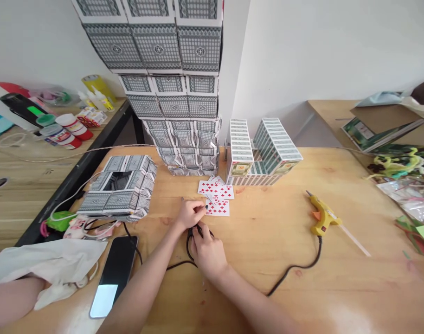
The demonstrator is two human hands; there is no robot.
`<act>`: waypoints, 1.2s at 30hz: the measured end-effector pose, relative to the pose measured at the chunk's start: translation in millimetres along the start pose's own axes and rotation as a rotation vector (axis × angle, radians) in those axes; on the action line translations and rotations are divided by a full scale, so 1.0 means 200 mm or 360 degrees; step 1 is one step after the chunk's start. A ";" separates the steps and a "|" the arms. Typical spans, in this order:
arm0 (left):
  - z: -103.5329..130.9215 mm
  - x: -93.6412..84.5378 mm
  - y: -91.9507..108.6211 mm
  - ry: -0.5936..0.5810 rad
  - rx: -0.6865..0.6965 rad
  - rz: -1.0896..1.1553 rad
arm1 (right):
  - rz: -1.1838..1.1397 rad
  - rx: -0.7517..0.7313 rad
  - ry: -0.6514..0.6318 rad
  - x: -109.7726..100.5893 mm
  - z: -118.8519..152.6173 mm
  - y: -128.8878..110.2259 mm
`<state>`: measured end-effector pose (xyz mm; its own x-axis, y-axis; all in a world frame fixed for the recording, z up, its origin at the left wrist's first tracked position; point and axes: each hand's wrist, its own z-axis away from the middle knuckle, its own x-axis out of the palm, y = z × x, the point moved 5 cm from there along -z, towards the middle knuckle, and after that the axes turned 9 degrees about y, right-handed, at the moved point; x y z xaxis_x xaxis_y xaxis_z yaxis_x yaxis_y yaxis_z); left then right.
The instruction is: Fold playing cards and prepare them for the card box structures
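My left hand (191,213) is closed with its fingers curled. A black cable (188,246) runs up between my two hands, and a small dark tip shows beside the left thumb. Just below it my right hand (208,250) is wrapped around a looped part of the same cable. Both hands are close together over the wooden table (253,241). Several red diamond playing cards (218,208) lie face up, overlapping, just beyond my left hand. The exact grip of the left fingers on the cable is partly hidden.
A tall stack of patterned card panels (173,97) stands behind the cards. Boxed decks (264,150) sit beside it. A card-covered block (118,185) and a phone (114,273) lie left. On the right is a yellow glue gun (323,215). Another person's arm (17,301) enters lower left.
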<state>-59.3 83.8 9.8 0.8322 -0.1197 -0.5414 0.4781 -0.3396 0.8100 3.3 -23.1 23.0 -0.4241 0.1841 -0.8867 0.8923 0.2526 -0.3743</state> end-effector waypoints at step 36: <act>0.03 0.00 0.06 -0.0083 0.0035 -0.0106 | -0.0141 -0.0047 0.0094 0.01 0.01 0.07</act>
<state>-54.9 74.3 16.9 0.7827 -0.1446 -0.6054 0.5252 -0.3685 0.7670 15.0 -20.7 15.4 -0.5101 0.2152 -0.8327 0.8464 0.2979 -0.4415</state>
